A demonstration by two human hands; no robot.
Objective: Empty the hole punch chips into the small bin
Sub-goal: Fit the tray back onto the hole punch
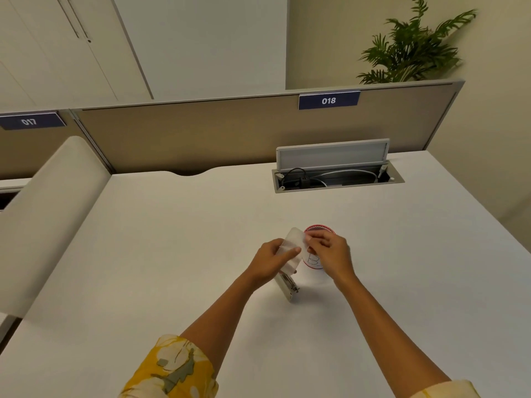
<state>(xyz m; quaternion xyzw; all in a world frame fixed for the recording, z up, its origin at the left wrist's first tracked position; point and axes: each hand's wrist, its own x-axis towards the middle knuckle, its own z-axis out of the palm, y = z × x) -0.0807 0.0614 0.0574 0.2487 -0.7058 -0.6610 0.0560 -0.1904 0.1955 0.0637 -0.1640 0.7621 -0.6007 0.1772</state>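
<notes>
A white hole punch (288,286) stands tilted on end in the middle of the white desk (172,254), its metal mechanism showing at the bottom. My left hand (270,261) grips its upper body. A pale translucent base cover (293,239) sticks up at its top. My right hand (330,252) pinches the right edge of that cover. Right behind both hands stands the small bin (318,229), a red-rimmed white cup with a handwritten label. The hands hide most of the bin.
An open cable box (336,176) with its raised lid and cords sits at the back right of the desk. A beige divider (230,130) with the sign 018 runs along the back. A padded partition (54,202) borders the left side. A plant (413,47) stands behind.
</notes>
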